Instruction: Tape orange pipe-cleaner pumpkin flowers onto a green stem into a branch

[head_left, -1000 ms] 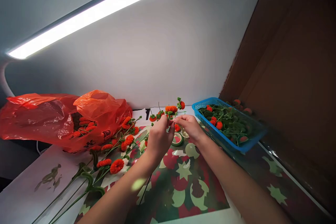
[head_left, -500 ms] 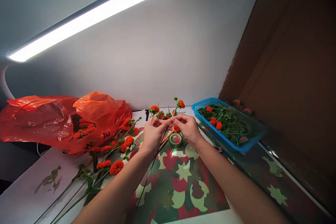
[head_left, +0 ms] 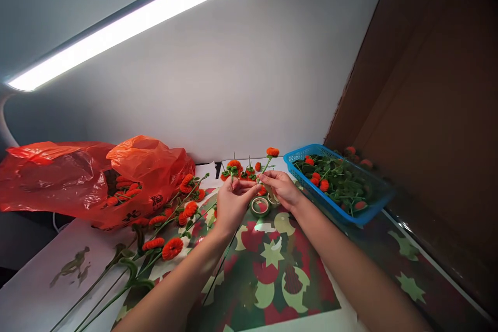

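My left hand [head_left: 234, 203] and my right hand [head_left: 283, 190] meet over the middle of the table, fingers pinched together. Between their fingertips runs a green flower stem [head_left: 266, 164], topped by an orange fuzzy flower head [head_left: 273, 152]. A thin dark stem or wire slants down from under my left hand toward the front. Another orange flower [head_left: 234, 165] rises just behind my left fingers; whether they grip it too is unclear. Close below the hands lies a roll of green tape [head_left: 260, 207]. More orange flowers [head_left: 249, 171] show behind the hands, partly covered.
On the left, long-stemmed orange flowers [head_left: 172, 248] lie beside a red plastic bag [head_left: 83, 187] holding more. A blue basket [head_left: 324, 194] of flowers and greenery stands at right, near a cardboard panel [head_left: 428, 114]. Overhead is a lit lamp [head_left: 136, 23]. A patterned mat [head_left: 272, 275] covers the table.
The held flower head has turned more upright and shifted slightly right. My left hand has moved a little right and lower, with its fingers straighter; my right hand has edged right.
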